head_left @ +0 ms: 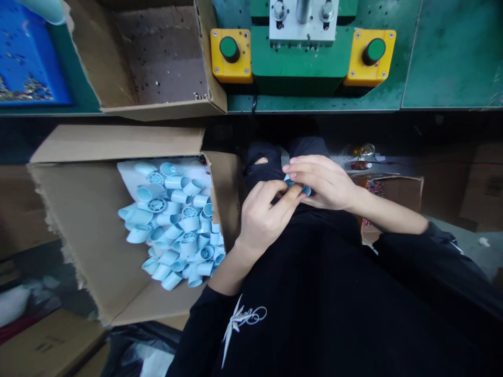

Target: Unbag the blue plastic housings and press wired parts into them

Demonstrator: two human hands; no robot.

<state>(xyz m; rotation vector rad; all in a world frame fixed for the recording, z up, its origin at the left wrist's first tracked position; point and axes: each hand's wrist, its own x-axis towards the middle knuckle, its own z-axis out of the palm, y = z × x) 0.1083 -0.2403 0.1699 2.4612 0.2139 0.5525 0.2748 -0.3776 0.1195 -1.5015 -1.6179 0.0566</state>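
Above my lap, my left hand (267, 212) and my right hand (322, 180) come together around a light-blue plastic part (306, 190). Both hands' fingers are closed on it and cover most of it; only a small blue rim shows. It resembles the light-blue plastic cylinders (188, 222) piled in the open cardboard box (90, 235) to my left. Some of those cylinders show slotted round ends, others are hollow with slanted mouths.
Ahead, a green press (301, 70) stands on the green bench between two yellow button boxes (231, 68) (369, 70). A cardboard box (165, 63) with a few small bits and a blue tray (35, 57) of metal pieces sit left. Another carton (401, 201) is at right.
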